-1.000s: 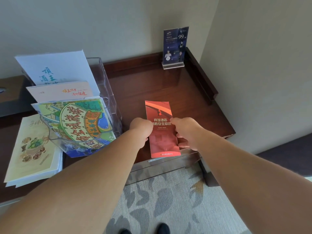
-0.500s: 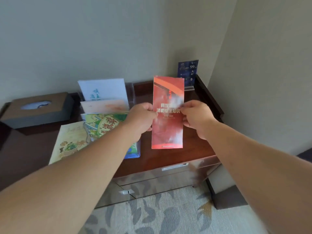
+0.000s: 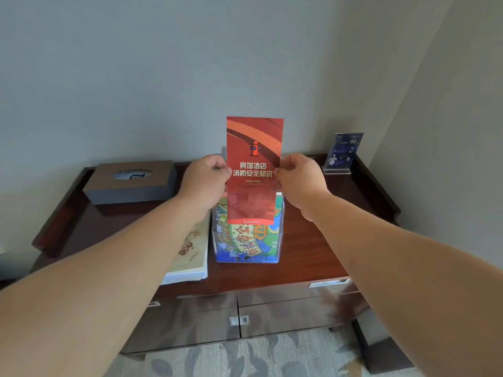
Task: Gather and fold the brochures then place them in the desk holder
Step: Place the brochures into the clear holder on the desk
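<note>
- The left hand [image 3: 204,180] pinches the left edge of the red brochure [image 3: 254,170]. Its fingers are curled in tight on the paper.
- The right hand [image 3: 299,178] pinches the right edge the same way, thumb in front.
- The red brochure is folded narrow and stands straight up in the air between the two hands. It has a little fire hydrant and big letters on the front.
- Its bottom end hangs in front of the top of the clear desk holder [image 3: 247,260]. I cannot tell if it touches the holder.
- The holder stands in the middle of the desk [image 3: 313,254], a bit back from the front edge. A colourful map brochure [image 3: 245,242] sits inside it.
- A pale booklet [image 3: 192,257] lies flat just left of the holder, at the front edge of the desk.
- A brown tissue box [image 3: 130,182] sits near the back left corner.
- A small blue sign [image 3: 343,153] stands at the back right corner.
</note>
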Demonstrator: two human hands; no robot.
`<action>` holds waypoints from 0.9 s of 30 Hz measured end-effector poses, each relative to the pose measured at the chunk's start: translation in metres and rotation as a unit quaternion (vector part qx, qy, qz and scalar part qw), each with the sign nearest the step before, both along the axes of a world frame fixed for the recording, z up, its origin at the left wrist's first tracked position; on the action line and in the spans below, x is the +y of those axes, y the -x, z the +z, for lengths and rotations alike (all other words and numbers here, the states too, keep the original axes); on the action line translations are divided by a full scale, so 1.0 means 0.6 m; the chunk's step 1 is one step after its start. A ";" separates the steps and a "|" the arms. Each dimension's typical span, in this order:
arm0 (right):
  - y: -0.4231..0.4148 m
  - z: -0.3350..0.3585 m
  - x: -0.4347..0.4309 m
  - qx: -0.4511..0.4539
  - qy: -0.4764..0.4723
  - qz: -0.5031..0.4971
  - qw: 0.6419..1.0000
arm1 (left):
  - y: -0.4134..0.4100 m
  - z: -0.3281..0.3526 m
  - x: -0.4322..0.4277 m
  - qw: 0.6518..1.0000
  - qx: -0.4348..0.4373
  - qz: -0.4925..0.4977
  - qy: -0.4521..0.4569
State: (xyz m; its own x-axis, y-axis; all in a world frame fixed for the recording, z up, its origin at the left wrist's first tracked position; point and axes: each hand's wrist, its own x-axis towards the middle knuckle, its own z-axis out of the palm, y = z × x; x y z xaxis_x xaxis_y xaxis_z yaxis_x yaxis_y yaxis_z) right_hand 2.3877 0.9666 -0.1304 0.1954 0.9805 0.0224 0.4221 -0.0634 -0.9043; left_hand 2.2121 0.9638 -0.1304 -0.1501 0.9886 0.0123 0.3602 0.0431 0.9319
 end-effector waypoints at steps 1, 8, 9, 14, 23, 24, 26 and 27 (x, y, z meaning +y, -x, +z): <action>0.009 -0.005 -0.001 -0.009 0.002 -0.004 1.000 | 0.008 -0.007 -0.002 1.000 -0.002 0.000 0.000; 0.028 -0.061 -0.012 -0.086 0.025 -0.028 0.996 | 0.026 -0.071 -0.006 1.000 0.018 -0.015 0.017; 0.026 -0.067 -0.011 -0.097 0.032 -0.030 0.994 | 0.025 -0.080 -0.005 1.000 0.018 -0.016 0.019; 0.021 -0.098 -0.006 -0.154 0.072 -0.035 0.985 | 0.018 -0.128 0.002 0.999 0.020 -0.020 0.032; 0.021 -0.137 -0.010 -0.234 0.102 0.009 0.967 | 0.015 -0.174 0.006 0.991 0.121 -0.005 0.058; 0.021 -0.138 -0.008 -0.245 0.104 0.011 0.964 | 0.016 -0.172 0.008 0.989 0.140 -0.003 0.050; 0.021 -0.138 -0.007 -0.257 0.108 0.010 0.960 | 0.018 -0.168 0.011 0.987 0.156 0.008 0.033; 0.020 -0.138 -0.007 -0.255 0.109 0.009 0.961 | 0.018 -0.166 0.012 0.986 0.161 0.016 0.026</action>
